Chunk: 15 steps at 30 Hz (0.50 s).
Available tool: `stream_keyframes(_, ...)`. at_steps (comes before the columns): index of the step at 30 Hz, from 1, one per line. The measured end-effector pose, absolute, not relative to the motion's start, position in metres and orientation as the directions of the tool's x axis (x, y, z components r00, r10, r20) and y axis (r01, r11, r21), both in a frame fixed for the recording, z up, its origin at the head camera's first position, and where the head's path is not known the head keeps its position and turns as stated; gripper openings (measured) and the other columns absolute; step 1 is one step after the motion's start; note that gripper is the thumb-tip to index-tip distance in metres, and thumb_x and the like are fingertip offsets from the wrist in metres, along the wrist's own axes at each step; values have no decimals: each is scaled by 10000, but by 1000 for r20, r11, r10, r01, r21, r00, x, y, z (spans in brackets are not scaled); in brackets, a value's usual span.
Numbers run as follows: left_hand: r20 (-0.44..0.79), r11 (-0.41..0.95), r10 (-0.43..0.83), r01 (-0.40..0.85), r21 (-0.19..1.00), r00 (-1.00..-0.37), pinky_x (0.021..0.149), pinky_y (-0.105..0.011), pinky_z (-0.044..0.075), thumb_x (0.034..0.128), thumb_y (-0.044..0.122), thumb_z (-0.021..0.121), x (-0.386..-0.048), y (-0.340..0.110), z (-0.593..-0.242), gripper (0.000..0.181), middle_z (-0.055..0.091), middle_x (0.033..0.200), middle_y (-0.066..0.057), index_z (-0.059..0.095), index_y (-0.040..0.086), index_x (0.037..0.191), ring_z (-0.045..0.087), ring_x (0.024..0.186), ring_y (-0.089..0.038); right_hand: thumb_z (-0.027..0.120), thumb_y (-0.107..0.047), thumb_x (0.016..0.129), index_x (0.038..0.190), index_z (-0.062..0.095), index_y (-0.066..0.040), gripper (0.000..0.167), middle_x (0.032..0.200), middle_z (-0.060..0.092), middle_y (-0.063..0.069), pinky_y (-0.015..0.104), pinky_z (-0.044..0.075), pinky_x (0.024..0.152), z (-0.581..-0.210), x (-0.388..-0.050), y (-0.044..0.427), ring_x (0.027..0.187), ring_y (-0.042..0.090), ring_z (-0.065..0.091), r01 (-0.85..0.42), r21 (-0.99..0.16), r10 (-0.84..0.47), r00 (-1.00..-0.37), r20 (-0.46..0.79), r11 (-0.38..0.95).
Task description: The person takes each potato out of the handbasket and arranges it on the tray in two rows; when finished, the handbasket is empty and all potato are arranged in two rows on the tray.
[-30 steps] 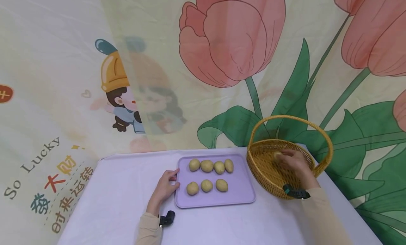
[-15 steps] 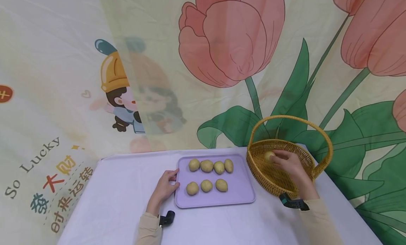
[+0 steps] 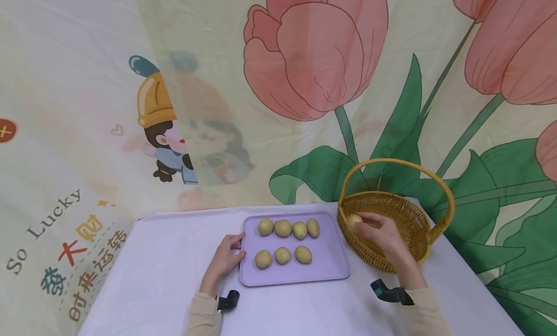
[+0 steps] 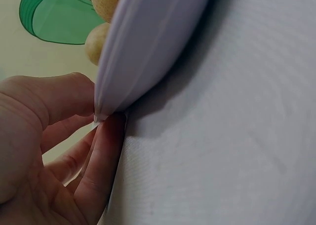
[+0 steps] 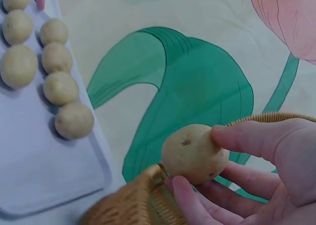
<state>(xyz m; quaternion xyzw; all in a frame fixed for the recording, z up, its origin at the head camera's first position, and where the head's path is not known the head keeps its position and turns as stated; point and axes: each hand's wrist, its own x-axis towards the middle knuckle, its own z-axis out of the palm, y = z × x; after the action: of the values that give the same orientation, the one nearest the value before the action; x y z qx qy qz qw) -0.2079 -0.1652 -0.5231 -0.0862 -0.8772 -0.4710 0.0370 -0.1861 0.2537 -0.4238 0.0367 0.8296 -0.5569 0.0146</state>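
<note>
My right hand (image 3: 383, 232) pinches a round, pale potato (image 3: 354, 223) between thumb and fingers, over the left rim of a wicker basket (image 3: 354, 246). In the right wrist view the potato (image 5: 192, 153) shows a small dark mark. At the left edge of a lilac tray (image 3: 328, 263), my left hand (image 3: 227, 255) grips the rim. In the left wrist view its thumb (image 4: 74, 94) touches the rim and a finger reaches under it. Two rows of potatoes lie on the tray: several in the back row (image 3: 283, 228), three in the front row (image 3: 283, 255).
A tall arched basket handle (image 3: 398, 161) rises behind my right hand. White cloth (image 3: 174, 258) covers the table. Directly behind the table hangs a printed backdrop (image 3: 304, 171) with tulips and cartoon figures.
My right hand has moved left with the potato, from inside the basket to its left rim. The left hand stays at the tray, and the potatoes on it have not moved.
</note>
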Motion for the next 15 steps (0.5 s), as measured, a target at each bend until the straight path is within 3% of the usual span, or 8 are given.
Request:
stream_keyframes(8, 139, 543, 111, 177, 821, -984, 882, -435, 487, 769, -75, 701, -206, -165, -522, 564, 555, 1145, -192, 571, -80, 1318, 620, 973, -308, 675, -222, 938, 1341, 562, 33, 490, 1295, 579, 236, 248, 510, 848, -433, -179, 236, 1063, 263, 606, 68, -939, 43, -997, -56, 339)
stream_keyframes(15, 144, 544, 117, 185, 819, -983, 875, -423, 494, 772, -71, 700, -206, -164, -521, 562, 551, 1151, -195, 569, -82, 1319, 623, 973, -309, 692, -144, 919, 1316, 573, 61, 462, 1281, 591, 238, 226, 524, 812, -440, -172, 222, 1020, 172, 613, 41, -959, 25, -999, -35, 280)
